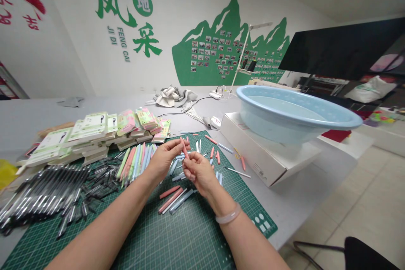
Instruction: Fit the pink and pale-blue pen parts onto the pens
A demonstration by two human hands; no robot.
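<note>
Both hands meet over the green cutting mat. My left hand and my right hand are both closed on one pink pen barrel, held upright between the fingertips. Loose pink and blue pen barrels lie on the mat just below the hands. A row of pastel pen barrels lies left of my left hand. My right wrist wears a pale bangle.
A heap of black pen parts covers the mat's left side. Stacked pen packages stand behind it. A light blue basin rests on a white box at the right. Cloth and cables lie at the table's back. The table edge runs along the right.
</note>
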